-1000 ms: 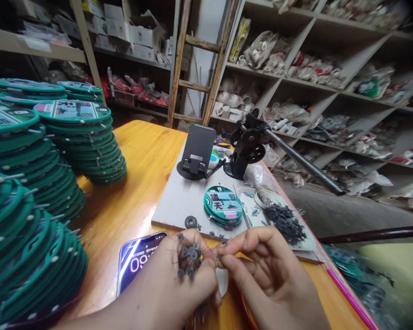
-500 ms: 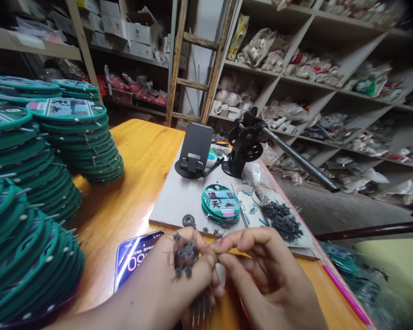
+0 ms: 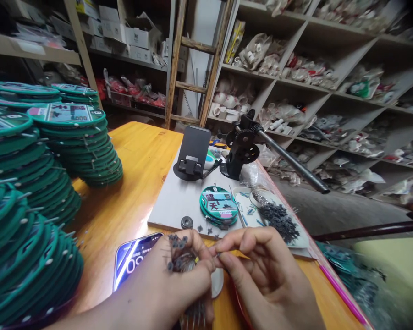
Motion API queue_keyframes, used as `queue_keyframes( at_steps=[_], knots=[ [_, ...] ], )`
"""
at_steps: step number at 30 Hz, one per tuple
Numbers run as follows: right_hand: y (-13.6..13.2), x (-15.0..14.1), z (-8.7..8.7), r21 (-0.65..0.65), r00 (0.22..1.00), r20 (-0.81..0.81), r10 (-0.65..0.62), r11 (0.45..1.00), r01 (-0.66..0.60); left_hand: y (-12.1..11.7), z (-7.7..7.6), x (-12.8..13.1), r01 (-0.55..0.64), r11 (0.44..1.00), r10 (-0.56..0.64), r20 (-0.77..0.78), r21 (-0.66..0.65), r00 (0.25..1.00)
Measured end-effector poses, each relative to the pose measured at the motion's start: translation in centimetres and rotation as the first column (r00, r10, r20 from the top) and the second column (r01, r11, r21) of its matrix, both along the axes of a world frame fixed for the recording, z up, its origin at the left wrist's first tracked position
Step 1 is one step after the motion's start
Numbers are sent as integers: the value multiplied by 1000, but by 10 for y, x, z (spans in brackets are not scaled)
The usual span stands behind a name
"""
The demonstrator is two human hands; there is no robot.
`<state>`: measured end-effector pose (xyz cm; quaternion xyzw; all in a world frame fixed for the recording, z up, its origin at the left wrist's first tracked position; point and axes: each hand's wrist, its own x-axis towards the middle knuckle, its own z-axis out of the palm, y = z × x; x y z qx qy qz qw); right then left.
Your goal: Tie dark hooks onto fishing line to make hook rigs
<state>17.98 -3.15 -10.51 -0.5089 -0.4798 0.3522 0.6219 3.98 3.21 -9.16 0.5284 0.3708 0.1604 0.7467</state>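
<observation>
My left hand (image 3: 178, 284) is closed round a bundle of dark-headed pins (image 3: 178, 257), their heads sticking up above my fingers. My right hand (image 3: 261, 270) pinches one thin pin at its fingertips, right beside the bundle. Both hands hover over the near edge of the orange wooden table (image 3: 134, 183). Just beyond them a small stack of green round spools (image 3: 219, 206) lies on a grey board (image 3: 178, 197). A loose heap of dark pins (image 3: 278, 220) lies on a white dish to the right.
Tall stacks of green spools (image 3: 37, 192) fill the table's left side. A lit phone (image 3: 134, 259) lies by my left wrist. A phone stand (image 3: 192, 153) and a geared winder with a long rod (image 3: 247, 149) stand on the board. Shelves and a ladder (image 3: 192, 64) are behind.
The view has shifted slightly. My left hand has turned the pin bundle a little to the left, and my right fingertips stay pinched next to it.
</observation>
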Motion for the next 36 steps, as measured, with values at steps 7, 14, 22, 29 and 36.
queue_keyframes(
  at_steps=[7,14,22,29,36],
  knots=[
    [-1,-6,-1,-13,997,-79,-19,1000,18,-7,15,-1,-10,993,24,-119,117,993],
    [-2,2,-6,-6,998,-9,65,998,-65,-6,20,2,-3,995,20,-169,97,985],
    [-3,2,-3,-35,994,74,75,997,-72,-9,14,1,-46,996,56,-140,71,989],
    [-4,6,1,-60,970,232,78,996,-66,-12,3,0,-169,986,169,-48,15,984],
    [-4,8,3,-55,959,267,94,995,-82,-14,8,2,-158,987,157,-128,-1,979]
  ],
)
